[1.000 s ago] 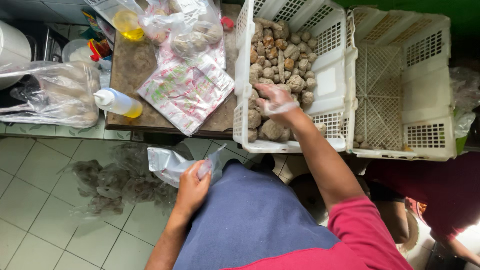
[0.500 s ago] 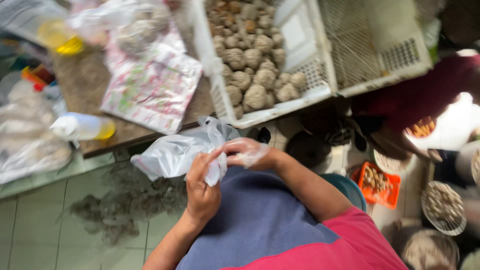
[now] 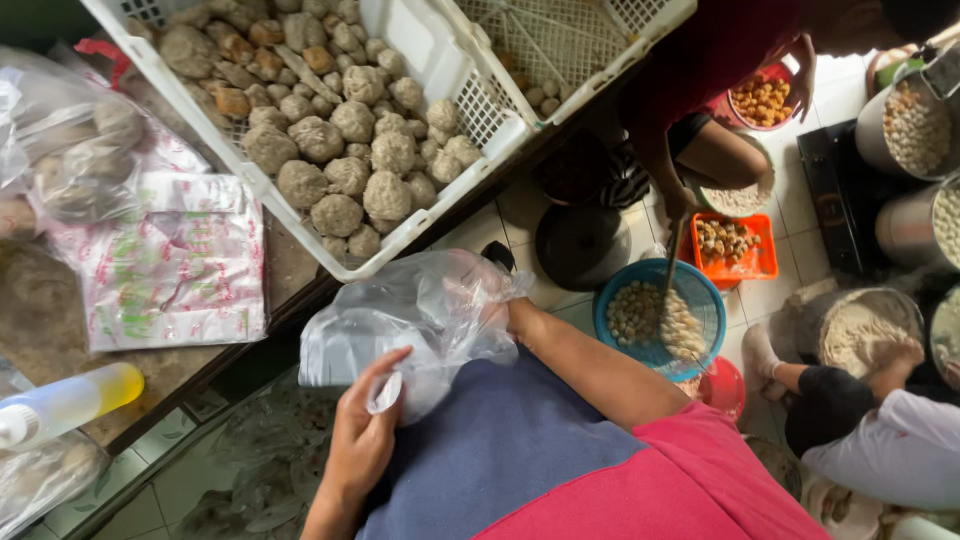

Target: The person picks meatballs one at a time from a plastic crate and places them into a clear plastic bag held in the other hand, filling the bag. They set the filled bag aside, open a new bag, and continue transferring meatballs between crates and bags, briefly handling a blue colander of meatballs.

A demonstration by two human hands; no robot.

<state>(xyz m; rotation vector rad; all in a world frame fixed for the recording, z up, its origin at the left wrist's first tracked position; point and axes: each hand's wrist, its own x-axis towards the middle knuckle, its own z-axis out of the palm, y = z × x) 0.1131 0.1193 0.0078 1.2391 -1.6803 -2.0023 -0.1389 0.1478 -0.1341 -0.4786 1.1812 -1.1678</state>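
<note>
I hold a clear plastic bag (image 3: 400, 320) over my lap with both hands. My left hand (image 3: 362, 435) pinches its lower edge from below. My right hand (image 3: 488, 300), wrapped in thin plastic film, grips the bag's upper right edge at its mouth; the film partly hides the fingers. Just above the bag a white slotted crate (image 3: 440, 215) rests on the table edge, holding several rough grey-brown balls (image 3: 345, 170).
A second white crate (image 3: 560, 40) stands to the right. Printed flat packets (image 3: 175, 270), filled clear bags (image 3: 80, 150) and a yellow-filled bottle (image 3: 65, 400) lie on the table. Other people sit at the right by a blue basket (image 3: 610, 290), an orange tub (image 3: 765, 260) and metal pots (image 3: 905, 225).
My right hand left the crate of balls and came down to the bag at my lap. The bag has opened up between both hands. The view has swung to the right.
</note>
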